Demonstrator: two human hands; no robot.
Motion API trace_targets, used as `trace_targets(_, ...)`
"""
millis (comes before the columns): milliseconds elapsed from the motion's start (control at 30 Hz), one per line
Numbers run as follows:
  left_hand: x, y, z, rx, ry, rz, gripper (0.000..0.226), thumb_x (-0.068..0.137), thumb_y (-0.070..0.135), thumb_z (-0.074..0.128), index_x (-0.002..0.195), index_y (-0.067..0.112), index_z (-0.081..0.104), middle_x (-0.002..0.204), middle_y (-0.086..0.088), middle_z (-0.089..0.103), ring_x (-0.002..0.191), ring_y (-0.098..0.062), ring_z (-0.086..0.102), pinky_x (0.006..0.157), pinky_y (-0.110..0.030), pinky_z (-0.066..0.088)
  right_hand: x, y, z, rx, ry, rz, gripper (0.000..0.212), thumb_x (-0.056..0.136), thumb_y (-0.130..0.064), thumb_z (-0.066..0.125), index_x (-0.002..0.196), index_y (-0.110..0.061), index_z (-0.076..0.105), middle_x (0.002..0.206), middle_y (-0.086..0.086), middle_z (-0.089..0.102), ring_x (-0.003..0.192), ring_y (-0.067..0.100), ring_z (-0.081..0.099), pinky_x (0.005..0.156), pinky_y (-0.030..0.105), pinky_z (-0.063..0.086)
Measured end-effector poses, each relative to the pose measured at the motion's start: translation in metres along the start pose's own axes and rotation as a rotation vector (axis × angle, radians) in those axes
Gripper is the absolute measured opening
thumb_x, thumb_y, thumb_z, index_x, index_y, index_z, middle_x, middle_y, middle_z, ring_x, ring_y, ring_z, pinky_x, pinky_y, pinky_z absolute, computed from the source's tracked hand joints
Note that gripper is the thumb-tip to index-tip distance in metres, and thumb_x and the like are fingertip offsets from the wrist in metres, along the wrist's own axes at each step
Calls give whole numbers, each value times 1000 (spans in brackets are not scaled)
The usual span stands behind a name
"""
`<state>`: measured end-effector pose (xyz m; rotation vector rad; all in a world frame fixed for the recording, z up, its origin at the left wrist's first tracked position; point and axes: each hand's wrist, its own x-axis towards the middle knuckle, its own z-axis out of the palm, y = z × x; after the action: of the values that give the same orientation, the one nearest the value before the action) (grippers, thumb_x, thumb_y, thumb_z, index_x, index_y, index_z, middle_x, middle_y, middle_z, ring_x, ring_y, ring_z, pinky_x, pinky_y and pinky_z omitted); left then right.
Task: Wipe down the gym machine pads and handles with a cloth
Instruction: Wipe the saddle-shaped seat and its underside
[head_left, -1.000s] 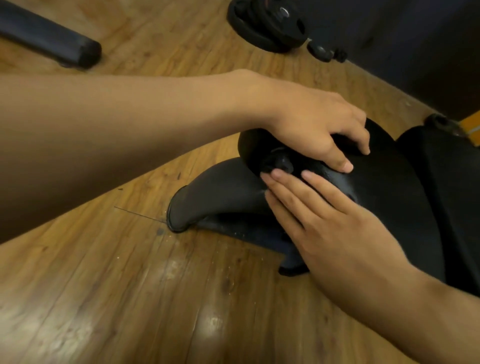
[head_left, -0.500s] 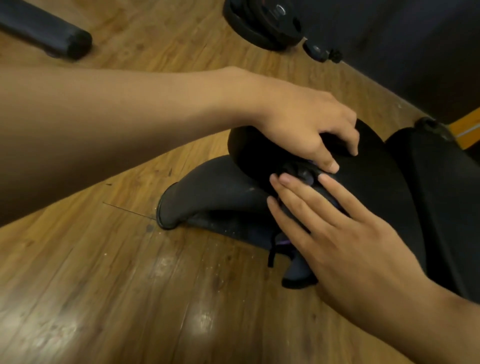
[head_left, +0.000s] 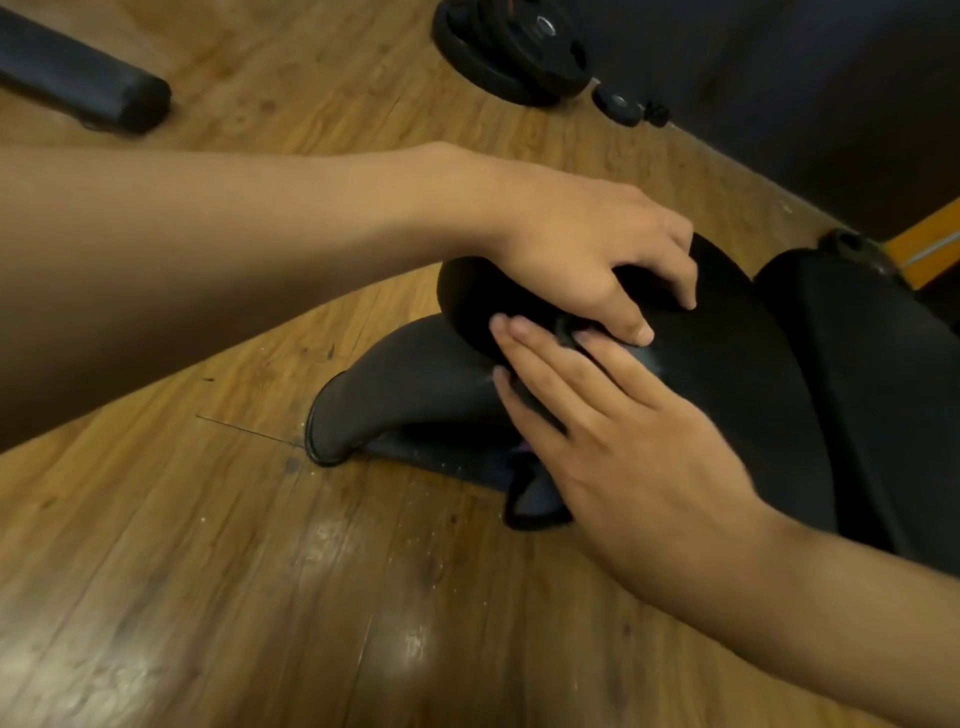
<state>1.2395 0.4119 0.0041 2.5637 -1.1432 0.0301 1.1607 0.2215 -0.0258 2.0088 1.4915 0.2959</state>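
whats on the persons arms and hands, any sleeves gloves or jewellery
Nothing is worn that shows. Both forearms are bare right to the frame edges: no sleeves, gloves, watch or wristbands. The left hand and the right hand show no rings. The nails that show are short and unpainted. Some fine hair shows at the edge of the right hand near the wrist.

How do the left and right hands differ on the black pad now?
The left hand curls fingers and thumb over the black pad; the right hand lays straight fingers flat against its end. The left hand reaches in from the left, the right hand from the lower right. Both are bare and touch that pad.
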Motion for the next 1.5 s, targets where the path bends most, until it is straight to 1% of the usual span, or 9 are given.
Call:
trace_targets(100,-2,0,2,15,-30,3,65,91,58,50,151,32,51,151,7,47,139,-14,45,115,-45,38,43,-7,-7,-28,49,-42,72,93,-23,4,158,7,-5,164,24,-25,155,32,-21,120,47,-22)
trace_targets(200,-5,-3,2,44,-31,14,73,89,68,43,154,35,46,155,9,44,145,-15,40,120,-48,33,26,-5,-12,-93,-88,-142,75,90,-24,3,158,8,-1,159,26,-32,154,33,-24,110,47,-35)
trace_targets(367,-5,-1,3,80,-52,11,78,87,69,41,155,32,46,157,5,44,148,-16,38,123,-50,28,-33,-15,-9,124,-161,35,67,86,-19,24,137,12,55,153,35,38,146,42,39,124,49,9)
trace_targets(500,-4,0,3,72,-51,10,79,85,70,39,154,32,47,157,5,44,147,-16,39,121,-50,31,6,-21,-7,46,-109,25,63,100,-21,10,150,12,-12,156,31,-32,153,39,-23,111,49,-32)
trace_targets(700,-10,0,2,102,-58,-12,76,89,70,39,158,37,39,163,8,37,152,-14,31,124,-52,28,-63,-10,-3,173,-59,15,61,90,-18,29,140,0,59,154,27,44,146,40,40,120,50,20)
trace_targets(1033,-10,4,3,148,-81,-33,75,90,69,31,159,39,36,164,11,34,150,-16,34,119,-51,34,16,0,-10,-37,-46,-5,64,100,-29,18,161,-10,21,156,25,-39,150,35,-33,118,52,-22)
trace_targets(1233,-10,1,4,141,-81,-44,75,89,71,35,158,41,36,164,11,34,153,-15,31,121,-53,31,-65,-8,-5,181,-60,-11,62,86,-22,29,132,-6,68,148,30,49,144,39,43,121,49,17)
trace_targets(1433,-11,4,5,173,-84,-29,75,92,69,33,160,36,37,165,7,35,154,-14,28,128,-49,18,6,-8,-17,73,-52,18,72,92,-26,10,154,-10,42,168,26,-2,158,35,-4,119,45,-18)
trace_targets(1500,-12,4,5,186,-77,-21,76,93,68,32,160,33,37,166,5,35,155,-13,27,130,-44,11,2,-10,-9,70,-68,2,68,92,-25,13,145,-7,53,166,27,14,158,37,5,118,46,-19)
